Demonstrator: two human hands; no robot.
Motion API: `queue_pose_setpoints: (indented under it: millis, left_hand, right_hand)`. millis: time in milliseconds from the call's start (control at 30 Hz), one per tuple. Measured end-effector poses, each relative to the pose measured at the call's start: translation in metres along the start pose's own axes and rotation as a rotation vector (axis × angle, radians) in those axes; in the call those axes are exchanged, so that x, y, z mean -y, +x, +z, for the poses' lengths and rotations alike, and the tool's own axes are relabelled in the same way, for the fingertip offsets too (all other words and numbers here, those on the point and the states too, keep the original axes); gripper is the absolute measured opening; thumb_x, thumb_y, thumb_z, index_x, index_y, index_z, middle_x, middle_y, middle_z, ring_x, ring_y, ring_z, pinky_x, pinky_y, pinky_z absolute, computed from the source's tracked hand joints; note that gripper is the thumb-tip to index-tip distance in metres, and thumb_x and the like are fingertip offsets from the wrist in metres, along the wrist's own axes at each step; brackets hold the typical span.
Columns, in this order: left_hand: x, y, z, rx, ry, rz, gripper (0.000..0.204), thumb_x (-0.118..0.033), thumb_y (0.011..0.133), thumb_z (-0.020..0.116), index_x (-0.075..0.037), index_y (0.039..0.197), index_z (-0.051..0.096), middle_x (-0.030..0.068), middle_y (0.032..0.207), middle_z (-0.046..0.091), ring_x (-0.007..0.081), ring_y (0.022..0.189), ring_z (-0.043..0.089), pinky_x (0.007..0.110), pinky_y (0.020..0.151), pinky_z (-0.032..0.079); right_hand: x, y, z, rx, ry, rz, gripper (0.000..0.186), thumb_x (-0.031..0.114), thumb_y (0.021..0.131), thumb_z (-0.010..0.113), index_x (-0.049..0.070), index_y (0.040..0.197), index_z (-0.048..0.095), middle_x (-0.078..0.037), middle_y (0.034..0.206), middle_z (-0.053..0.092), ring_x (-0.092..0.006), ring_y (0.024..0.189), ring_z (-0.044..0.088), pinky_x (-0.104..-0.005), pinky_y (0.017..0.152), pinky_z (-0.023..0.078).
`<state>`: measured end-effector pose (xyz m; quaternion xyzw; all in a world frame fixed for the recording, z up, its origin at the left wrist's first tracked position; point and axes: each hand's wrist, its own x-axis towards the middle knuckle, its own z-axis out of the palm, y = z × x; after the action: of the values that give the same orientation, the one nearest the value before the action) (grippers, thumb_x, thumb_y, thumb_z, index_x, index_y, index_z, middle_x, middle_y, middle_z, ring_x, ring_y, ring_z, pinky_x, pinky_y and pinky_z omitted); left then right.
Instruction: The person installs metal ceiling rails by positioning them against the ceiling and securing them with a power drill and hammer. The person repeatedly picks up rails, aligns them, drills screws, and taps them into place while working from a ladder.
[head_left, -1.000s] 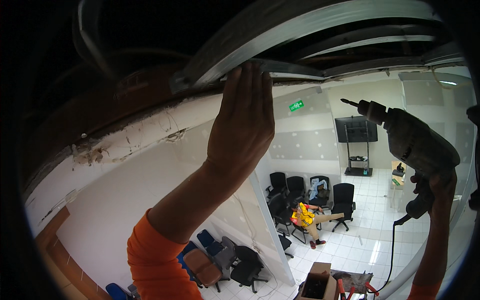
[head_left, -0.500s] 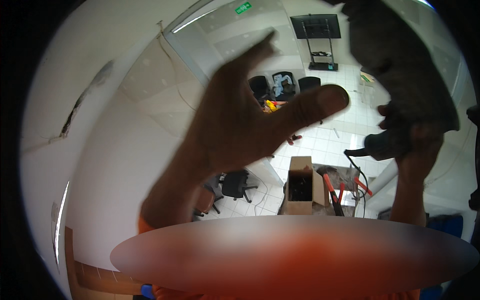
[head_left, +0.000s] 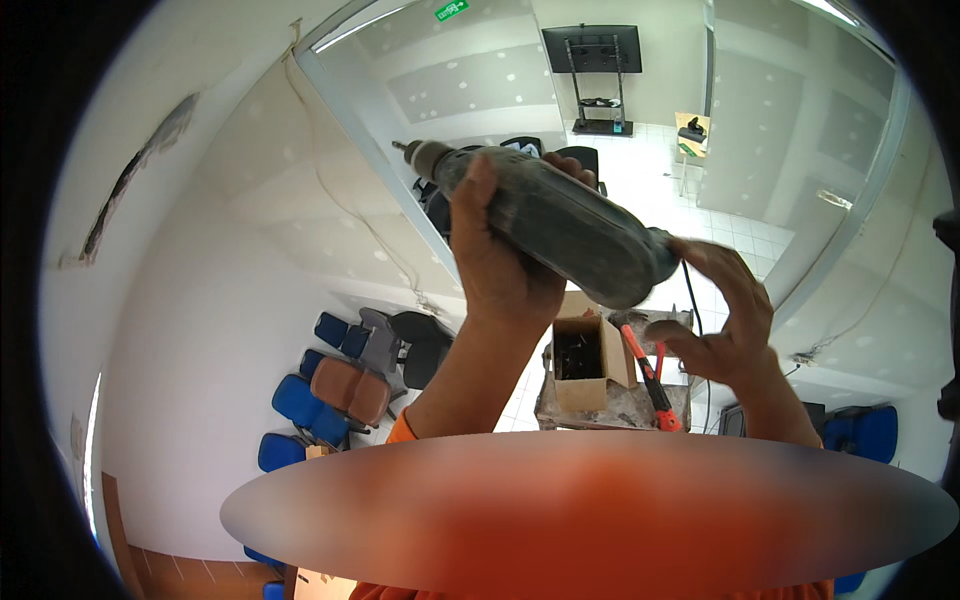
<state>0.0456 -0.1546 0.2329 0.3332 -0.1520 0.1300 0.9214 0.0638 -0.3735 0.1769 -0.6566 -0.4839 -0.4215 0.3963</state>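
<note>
A dusty dark grey power drill (head_left: 570, 215) is held up in front of me, its chuck and thin bit tilted up to the left. My left hand (head_left: 505, 260) is wrapped round the drill's body, thumb on the near side, with fingertips showing over its far side. At the rounded rear end, my right hand (head_left: 735, 325) has its thumb and fingers apart. Its upper fingers reach the back of the drill and seem to touch it lightly. A black cord (head_left: 695, 300) hangs down from that end. The drill's grip is mostly hidden.
Below stands a small worn table (head_left: 625, 408) bearing an open cardboard box (head_left: 582, 395) with dark contents and a red-and-black handled tool (head_left: 655, 390). Several office chairs (head_left: 330, 400) line the left wall. Beyond the doorway is a screen on a stand (head_left: 595, 50).
My left hand, formerly spread and empty, has taken hold of the drill. The drill has come from upper right to the middle and turned. My right hand has loosened its grip and spread its fingers.
</note>
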Motion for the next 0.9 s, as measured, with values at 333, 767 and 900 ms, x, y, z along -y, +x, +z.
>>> queue_pose_setpoints:
  millis: [333, 767, 900]
  left_hand:
    - [-0.013, 0.044, -0.032, -0.123, -0.244, 0.009, 0.056, -0.048, 0.09, 0.066, 0.001, 0.116, 0.058, 0.0263, 0.107, 0.067, 0.0403, 0.107, 0.065, 0.055, 0.109, 0.045]
    - [0.006, 0.042, -0.046, 0.255, -0.366, -0.155, 0.057, -0.056, 0.096, 0.052, -0.004, 0.115, 0.065, 0.0229, 0.109, 0.068, 0.0382, 0.107, 0.065, 0.048, 0.089, 0.057]
    - [0.004, 0.04, -0.046, 0.05, -0.253, -0.128, 0.056, -0.055, 0.092, 0.056, -0.004, 0.11, 0.068, 0.0221, 0.109, 0.069, 0.0383, 0.106, 0.067, 0.05, 0.094, 0.056]
  right_hand:
    - [0.017, -0.165, 0.059, 1.05, -0.304, 1.062, 0.041, 0.026, 0.083, 0.076, 0.0, 0.11, 0.06, -0.024, 0.107, 0.068, -0.037, 0.087, 0.071, -0.0478, 0.078, 0.056]
    - [-0.015, -0.207, 0.074, 0.589, -0.102, 1.22, 0.028, 0.021, 0.075, 0.07, -0.004, 0.087, 0.068, -0.026, 0.086, 0.069, -0.0435, 0.084, 0.068, -0.0475, 0.072, 0.055]
    - [-0.003, -0.198, 0.056, 0.395, -0.017, 1.223, 0.042, 0.011, 0.077, 0.068, -0.004, 0.115, 0.062, -0.015, 0.082, 0.07, -0.0259, 0.066, 0.067, -0.0394, 0.063, 0.054]
